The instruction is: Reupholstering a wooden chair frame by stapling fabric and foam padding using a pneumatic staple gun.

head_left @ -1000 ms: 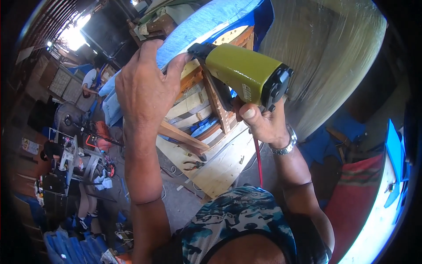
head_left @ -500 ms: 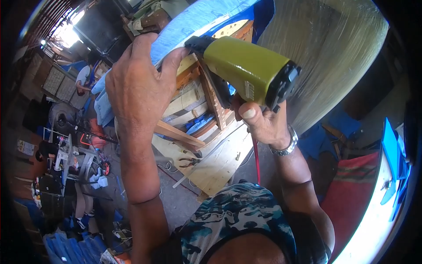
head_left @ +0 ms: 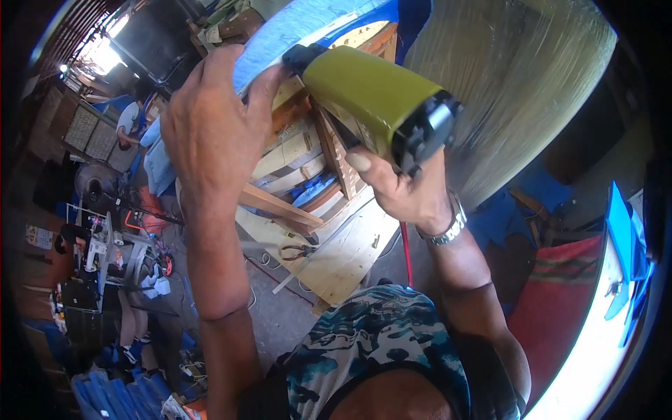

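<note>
My left hand point(head_left: 213, 129) grips the light blue fabric point(head_left: 283, 28) along the top edge of a wooden furniture frame point(head_left: 329, 147), thumb and fingers bent over it. My right hand point(head_left: 413, 189) holds an olive-green staple gun point(head_left: 371, 91) by its handle, thumb on top. The tool's black nose sits at the fabric edge, right beside my left thumb. A red hose point(head_left: 406, 259) runs down from it. The frame rests on a plywood board point(head_left: 343, 266), with pliers point(head_left: 297, 248) lying on it.
A plastic-wrapped panel point(head_left: 511, 77) stands at the upper right, with a red cloth point(head_left: 553, 308) and white board point(head_left: 595, 336) below. At left are a co-worker point(head_left: 127, 122), another person point(head_left: 73, 238), a fan point(head_left: 94, 182) and cluttered metal stands. Blue material point(head_left: 119, 392) lies at lower left.
Both hands, the staple gun and the frame appear slightly higher and further left. The staple gun is tilted a little differently, still at the fabric edge beside my left thumb.
</note>
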